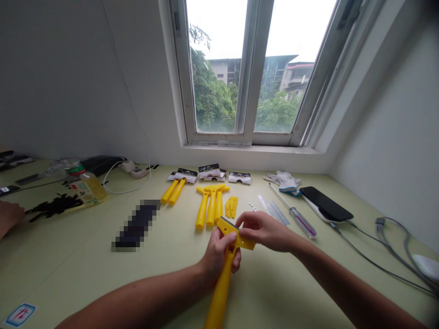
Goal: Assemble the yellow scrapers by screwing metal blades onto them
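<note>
A yellow scraper [222,288] is held in my left hand [216,256], its handle slanting down toward the table's near edge. My left thumb presses on its head, where a dark blade edge shows along the top. The fingers of my right hand [262,230] pinch at the right part of the head; anything small between them is hidden. Beyond my hands lie several yellow scraper handles [211,208] and loose yellow head plates [232,207]. Tiny nuts or screws [253,206], thin metal blades [274,211] and a screwdriver [302,221] lie to the right.
Packaged yellow scrapers [176,189] and black-and-white header cards [211,172] lie near the window wall. A glove [283,179], a black phone [325,202] and cables [366,253] are right. Left are a bottle [89,185], a pixelated dark object [137,226] and another person's hand [10,217].
</note>
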`<move>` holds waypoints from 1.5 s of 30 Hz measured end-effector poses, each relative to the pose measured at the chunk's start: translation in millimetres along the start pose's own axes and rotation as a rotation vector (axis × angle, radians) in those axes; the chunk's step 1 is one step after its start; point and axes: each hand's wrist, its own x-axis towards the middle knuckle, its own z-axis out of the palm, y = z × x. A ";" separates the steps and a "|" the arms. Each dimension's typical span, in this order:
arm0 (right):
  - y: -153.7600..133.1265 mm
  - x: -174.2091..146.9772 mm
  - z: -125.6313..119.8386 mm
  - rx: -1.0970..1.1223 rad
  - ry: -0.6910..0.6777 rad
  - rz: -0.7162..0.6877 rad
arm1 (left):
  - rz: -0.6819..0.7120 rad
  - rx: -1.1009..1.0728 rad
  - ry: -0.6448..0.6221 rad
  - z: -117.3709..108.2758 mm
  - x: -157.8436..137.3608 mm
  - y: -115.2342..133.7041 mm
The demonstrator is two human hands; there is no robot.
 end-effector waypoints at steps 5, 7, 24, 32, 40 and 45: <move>5.2 2.3 -2.3 0.217 -0.060 0.046 | -0.041 0.033 -0.097 1.6 -0.4 9.6; 4.3 1.2 -3.2 0.226 -0.081 0.041 | -0.037 0.044 -0.105 2.5 0.1 12.0; -2.6 -3.6 -2.8 0.172 -0.047 -0.026 | -0.011 0.082 -0.132 4.5 -0.1 16.6; -17.5 -10.2 -4.8 -0.002 0.040 -0.074 | 0.078 0.107 -0.140 4.2 0.6 18.9; -20.6 -13.4 -9.8 -0.070 0.098 -0.060 | 0.136 0.239 -0.176 7.6 4.0 32.7; -24.8 -15.4 -12.6 -0.119 0.124 -0.066 | 0.039 0.300 -0.151 9.0 4.0 42.8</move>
